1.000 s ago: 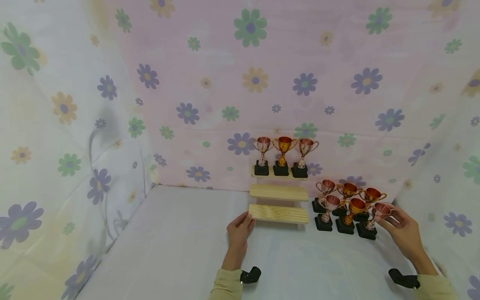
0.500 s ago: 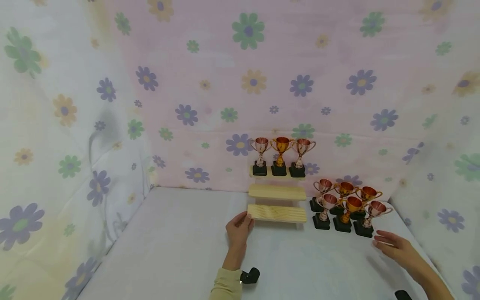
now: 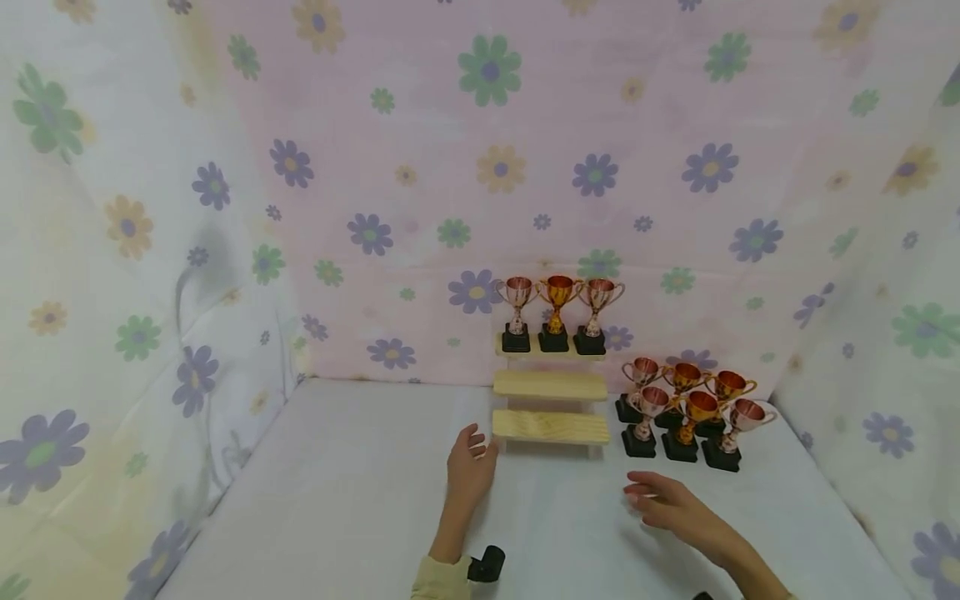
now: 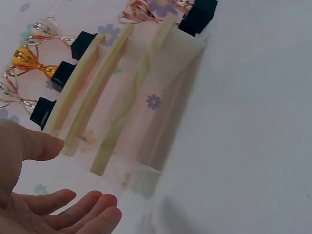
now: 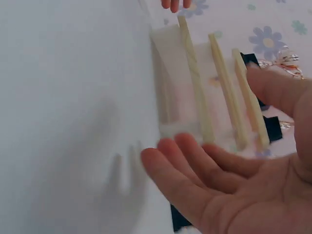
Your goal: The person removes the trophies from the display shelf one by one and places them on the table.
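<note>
OK, taking the three-tier wooden riser (image 3: 550,385) as reference. Got left hand (image 3: 470,471) just left of its bottom tier (image 3: 581,427), thumb and fingers apart and loosely bent, holding nothing. Can't confirm thumb contact with the tier from head view. Got right hand (image 3: 671,508) in front of riser and off to its right, thumb well apart from fingers, gripping nothing, clear of every trophy.

See three trophy cups upright in line on riser's top tier (image 3: 534,345), all on black bases: left-end rose-gold cup (image 3: 518,293), middle gold cup (image 3: 558,296), right-end rose-gold cup (image 3: 600,297).

Count six more upright just right of riser, two rows of three. Read back row, outward from riser, as rose-gold (image 3: 645,369), gold (image 3: 686,377), gold (image 3: 729,385). Read front row, same direction, as rose-gold (image 3: 650,402), gold (image 3: 701,407), rose-gold (image 3: 748,414).

Also see beige sleeve (image 3: 442,579) and black wrist mount (image 3: 487,564) in front of riser, left side. Have white tabletop (image 3: 360,483) under riser, pink floral cloth (image 3: 420,125) behind it.
</note>
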`<state>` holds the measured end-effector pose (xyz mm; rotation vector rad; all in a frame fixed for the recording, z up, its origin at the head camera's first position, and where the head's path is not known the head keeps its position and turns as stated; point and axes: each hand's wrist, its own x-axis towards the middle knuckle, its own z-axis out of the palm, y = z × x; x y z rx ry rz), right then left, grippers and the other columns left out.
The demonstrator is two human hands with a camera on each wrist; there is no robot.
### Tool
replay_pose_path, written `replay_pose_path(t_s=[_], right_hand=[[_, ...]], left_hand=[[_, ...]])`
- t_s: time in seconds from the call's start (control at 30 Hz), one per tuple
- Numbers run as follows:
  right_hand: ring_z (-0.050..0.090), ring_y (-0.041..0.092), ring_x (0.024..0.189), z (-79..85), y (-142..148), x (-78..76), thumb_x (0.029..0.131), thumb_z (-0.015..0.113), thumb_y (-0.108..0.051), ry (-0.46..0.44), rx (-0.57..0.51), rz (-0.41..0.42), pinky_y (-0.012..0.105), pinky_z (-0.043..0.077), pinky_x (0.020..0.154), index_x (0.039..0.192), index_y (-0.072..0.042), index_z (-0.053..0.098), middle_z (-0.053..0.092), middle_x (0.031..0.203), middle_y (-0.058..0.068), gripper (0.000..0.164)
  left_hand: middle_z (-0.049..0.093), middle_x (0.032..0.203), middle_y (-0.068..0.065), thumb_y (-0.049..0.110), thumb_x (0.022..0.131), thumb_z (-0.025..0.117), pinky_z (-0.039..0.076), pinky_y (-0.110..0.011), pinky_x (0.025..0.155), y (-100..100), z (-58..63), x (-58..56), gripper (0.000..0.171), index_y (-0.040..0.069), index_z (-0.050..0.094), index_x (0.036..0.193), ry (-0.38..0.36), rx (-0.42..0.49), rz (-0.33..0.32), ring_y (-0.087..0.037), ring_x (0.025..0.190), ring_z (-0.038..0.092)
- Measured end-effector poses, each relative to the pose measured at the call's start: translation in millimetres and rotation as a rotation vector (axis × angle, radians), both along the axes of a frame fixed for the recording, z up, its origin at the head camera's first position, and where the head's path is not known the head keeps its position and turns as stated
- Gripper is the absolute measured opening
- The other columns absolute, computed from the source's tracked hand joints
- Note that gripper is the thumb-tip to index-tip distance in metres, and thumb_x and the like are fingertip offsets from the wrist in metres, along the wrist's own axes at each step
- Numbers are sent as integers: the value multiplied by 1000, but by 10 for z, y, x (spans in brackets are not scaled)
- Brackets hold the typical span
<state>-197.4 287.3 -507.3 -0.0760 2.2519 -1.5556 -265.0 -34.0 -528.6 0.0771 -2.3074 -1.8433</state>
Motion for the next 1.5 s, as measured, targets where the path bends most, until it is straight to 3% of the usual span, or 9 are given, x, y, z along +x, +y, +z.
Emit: replay_pose_path(t_s=[0.13,0.33,0.5,0.67,0.83,1.07,1.17,1.27,1.5], right_hand=[[58,43,123,-30,-296,-197,107,54,-34,-23,-68,-197,52,58,96,152,13,22,47,141,36,73],[48,45,131,-115,-595,-437,110,45,-31,3,-230,-417,43,59,97,155,12,12,36,148,36,71],[57,24,111,-175,-697,-589,111,43,-27,7,-412,-612,24,59,89,156,11,19,40,146,26,64],[59,3,90,-241,-722,-672,109,46,-19,-31,-544,-719,14,56,83,157,10,22,41,147,22,61],[60,1,87,-283,-714,-719,106,52,-12,-43,-593,-792,14,57,83,155,8,31,43,148,21,57],[59,8,107,-281,-646,-720,105,55,-10,-73,-551,-798,18,54,96,156,1,34,38,158,21,56],[62,4,100,-284,-626,-715,105,55,-9,-70,-550,-795,18,54,97,156,2,34,38,158,21,56],[62,-4,84,-293,-639,-722,104,56,-7,-51,-558,-794,14,56,89,155,3,34,38,157,23,56],[62,-4,87,-297,-716,-762,104,55,-4,-17,-557,-766,11,55,83,154,7,34,38,156,25,56]], left_hand=[[63,125,-28,8,94,67,59,-45,95,-69,120,107,46,-8,54,136,0,9,-75,-37,109,66],[66,121,-25,2,94,66,61,-33,88,-43,185,249,39,-5,59,131,34,85,-118,-30,105,68],[67,121,-23,1,94,65,60,-26,87,51,271,333,37,-5,61,130,52,159,-168,-29,105,69],[66,123,-23,2,95,65,60,-25,88,113,425,294,34,-2,63,129,110,178,-209,-31,108,68],[66,121,-22,0,94,66,60,-25,88,140,635,170,32,-1,64,126,200,163,-274,-32,107,68],[66,121,-23,5,96,66,61,-35,93,202,975,-116,34,-2,63,129,297,118,-287,-33,108,67],[66,121,-20,7,96,68,60,-41,95,237,1108,-283,38,-2,61,132,334,116,-273,-34,109,66],[63,124,-21,8,94,71,57,-47,100,253,1234,-442,46,-2,56,137,361,117,-230,-38,114,63],[42,144,-30,13,90,79,45,-51,113,266,1484,-899,79,-6,33,152,402,-3,-146,-46,132,45]])
